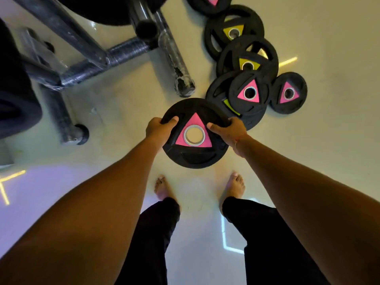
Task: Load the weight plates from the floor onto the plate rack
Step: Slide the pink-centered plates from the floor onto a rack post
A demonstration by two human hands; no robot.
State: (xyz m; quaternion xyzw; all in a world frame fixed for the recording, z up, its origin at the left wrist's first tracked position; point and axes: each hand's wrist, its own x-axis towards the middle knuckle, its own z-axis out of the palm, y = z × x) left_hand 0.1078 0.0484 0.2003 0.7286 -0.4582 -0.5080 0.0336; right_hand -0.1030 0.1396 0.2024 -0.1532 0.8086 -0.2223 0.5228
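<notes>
I hold one pink-marked plate flat above the floor, left hand and right hand each curled round its opposite rims. Plate rack stands ahead to my left, nearer the left hand. Remaining plates lie ahead-right. Bare floor between me and the rack gives room to swing left.

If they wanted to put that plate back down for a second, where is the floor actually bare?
Bare floor lies between the rack's legs and the held plate, also right of the small pink plate. It is crowded along the overlapping row of plates. Both the left hand and right hand grip the plate.
</notes>
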